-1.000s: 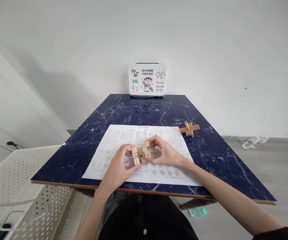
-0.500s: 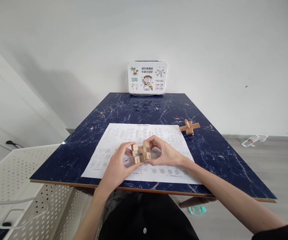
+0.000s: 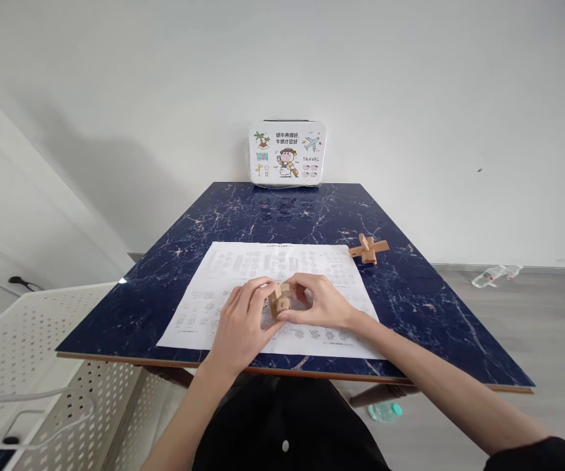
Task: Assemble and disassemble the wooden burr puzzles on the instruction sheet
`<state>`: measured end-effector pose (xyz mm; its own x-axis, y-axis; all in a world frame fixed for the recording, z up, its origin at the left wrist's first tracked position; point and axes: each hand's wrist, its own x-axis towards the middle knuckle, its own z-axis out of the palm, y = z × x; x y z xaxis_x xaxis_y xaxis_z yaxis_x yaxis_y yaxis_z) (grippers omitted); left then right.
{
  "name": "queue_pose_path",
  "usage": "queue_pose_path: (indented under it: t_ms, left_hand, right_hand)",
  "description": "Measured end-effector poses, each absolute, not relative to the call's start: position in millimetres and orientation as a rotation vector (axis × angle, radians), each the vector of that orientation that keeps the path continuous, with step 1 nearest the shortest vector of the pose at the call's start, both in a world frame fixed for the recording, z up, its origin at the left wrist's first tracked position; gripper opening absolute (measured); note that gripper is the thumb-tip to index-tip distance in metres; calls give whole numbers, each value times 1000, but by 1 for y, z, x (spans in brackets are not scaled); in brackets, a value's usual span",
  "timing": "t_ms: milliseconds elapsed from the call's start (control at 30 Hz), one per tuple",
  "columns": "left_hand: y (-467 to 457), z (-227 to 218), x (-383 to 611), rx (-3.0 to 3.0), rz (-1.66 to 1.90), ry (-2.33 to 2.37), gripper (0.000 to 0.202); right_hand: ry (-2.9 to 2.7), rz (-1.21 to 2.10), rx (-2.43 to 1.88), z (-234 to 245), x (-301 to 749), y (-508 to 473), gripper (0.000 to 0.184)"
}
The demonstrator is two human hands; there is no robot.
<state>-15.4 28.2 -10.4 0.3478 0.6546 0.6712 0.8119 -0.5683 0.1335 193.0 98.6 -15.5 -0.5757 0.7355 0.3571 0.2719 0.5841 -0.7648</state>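
Note:
Between my two hands, notched wooden puzzle pieces (image 3: 283, 304) are held together over a printed sheet (image 3: 243, 261). My left hand (image 3: 245, 318) grips them from the left with thumb and fingertips. From the right, my right hand (image 3: 320, 302) pinches them, its thumb at the near side. My fingers hide part of the pieces, so how they interlock is not clear. The sheet carries rows of small diagrams. A wooden cross-shaped puzzle assembly (image 3: 369, 250) lies by the sheet's upper right corner.
The dark blue marbled table (image 3: 164, 261) carries a white printed case (image 3: 287, 154) standing at its far edge against the wall. A white perforated rack (image 3: 66, 327) with a cable stands at the left. Plastic bottles (image 3: 385, 411) lie on the floor at the right.
The wooden pieces have been turned and brought closer together between my hands. My left hand has come a little to the right and covers more of them.

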Motion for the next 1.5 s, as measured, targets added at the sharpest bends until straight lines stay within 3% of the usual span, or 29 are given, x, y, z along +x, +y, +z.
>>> queue_pose_path:
  t_ms: [333,1033,1233,1500]
  left_hand:
    - [37,-15,-5,-2416,-1057,-1281,41]
    - [34,-16,-1,-2592,-1031,-1111,56]
    - [30,-12,-1,-2645,-1270,-1249,62]
    - [24,3,-6,-2630,-1640,-1588,64]
  right_hand:
    - [-2112,838,-830,-9,194,98,45]
    - [-2137,752,-883,-7,192,94,43]
    - [-2168,854,-836,-6,197,96,53]
    - [-1981,1256,-706,2,199,95,48]
